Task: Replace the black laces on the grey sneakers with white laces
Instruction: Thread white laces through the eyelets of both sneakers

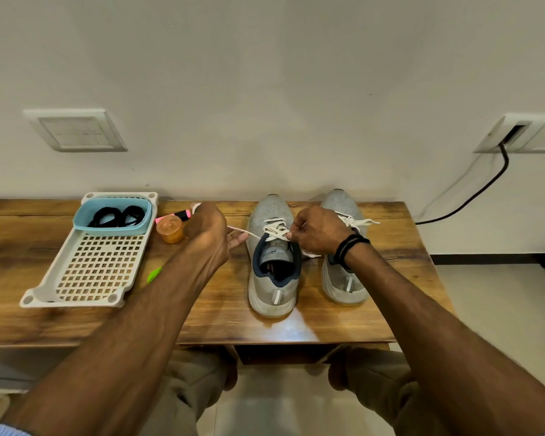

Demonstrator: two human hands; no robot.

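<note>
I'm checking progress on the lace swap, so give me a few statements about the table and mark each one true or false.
1. The black laces lie in the blue tub. True.
2. The left hand and right hand both hold white lace of the left sneaker. True.
3. The right sneaker has black laces. False: its laces are white.
4. The blue tub stands on bare table. False: it sits in the white tray.

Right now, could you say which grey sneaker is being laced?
The left sneaker, nearer the tray: the left hand and right hand hold its white lace, not the right sneaker's.
</note>
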